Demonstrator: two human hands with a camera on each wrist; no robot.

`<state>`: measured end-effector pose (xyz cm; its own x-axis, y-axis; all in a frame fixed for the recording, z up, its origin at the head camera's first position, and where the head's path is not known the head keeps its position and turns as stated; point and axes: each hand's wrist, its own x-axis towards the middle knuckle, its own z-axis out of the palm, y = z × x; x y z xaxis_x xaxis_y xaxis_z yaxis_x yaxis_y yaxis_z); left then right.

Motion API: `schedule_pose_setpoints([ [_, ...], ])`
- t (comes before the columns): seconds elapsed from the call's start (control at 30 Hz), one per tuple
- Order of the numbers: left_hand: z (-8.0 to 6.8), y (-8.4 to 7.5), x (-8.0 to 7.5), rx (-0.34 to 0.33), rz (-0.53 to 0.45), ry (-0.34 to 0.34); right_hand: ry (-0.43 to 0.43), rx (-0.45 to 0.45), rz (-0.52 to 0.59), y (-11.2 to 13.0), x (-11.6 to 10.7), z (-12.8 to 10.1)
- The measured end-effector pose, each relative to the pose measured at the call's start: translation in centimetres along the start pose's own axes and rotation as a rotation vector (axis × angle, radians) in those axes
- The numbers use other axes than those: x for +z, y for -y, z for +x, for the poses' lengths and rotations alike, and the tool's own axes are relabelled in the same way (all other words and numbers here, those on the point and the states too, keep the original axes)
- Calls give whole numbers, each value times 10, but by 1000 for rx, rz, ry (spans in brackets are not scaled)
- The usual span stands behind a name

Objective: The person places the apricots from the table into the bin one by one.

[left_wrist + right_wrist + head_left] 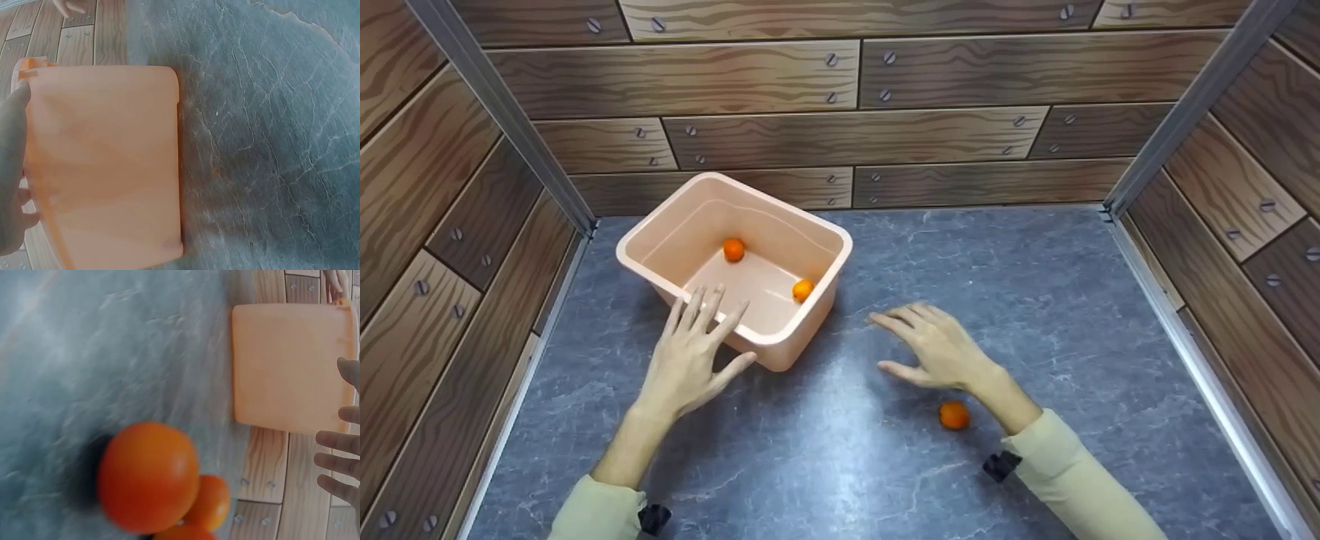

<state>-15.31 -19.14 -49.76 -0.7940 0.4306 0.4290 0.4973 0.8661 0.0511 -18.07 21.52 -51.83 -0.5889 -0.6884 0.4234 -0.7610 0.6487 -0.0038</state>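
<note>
Fingers of your left hand (688,360) are lying straight and spread over the near rim of the bin (780,346), the tips reaching just past the edge; that grip is apart and holding nothing. In the left wrist view the bin (107,163) is filling the left half, with a finger (14,140) lying against its side.

Your right hand (941,349) is hovering flat over the desk (1035,300), fingers straight and pointing toward the bin; this grip is also apart and carrying nothing. One orange (954,415) is lying on the desk just beside your right wrist, near your sleeve (1072,480). In the right wrist view that orange (147,475) is looming large and blurred near the lens, with more orange shapes showing below and right of it; you cannot tell what they are.

Two more oranges are sitting inside the bin, well apart: one (733,249) toward the far wall, one (802,290) against the right wall. The bin is standing in the far left part of the desk, near the wood-print wall (855,142).
</note>
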Motion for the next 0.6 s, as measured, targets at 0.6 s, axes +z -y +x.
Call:
schedule_pose_setpoints([
  [0.6,0,-1,0,-11,-11,14,124,155,4,-16,17,-48],
])
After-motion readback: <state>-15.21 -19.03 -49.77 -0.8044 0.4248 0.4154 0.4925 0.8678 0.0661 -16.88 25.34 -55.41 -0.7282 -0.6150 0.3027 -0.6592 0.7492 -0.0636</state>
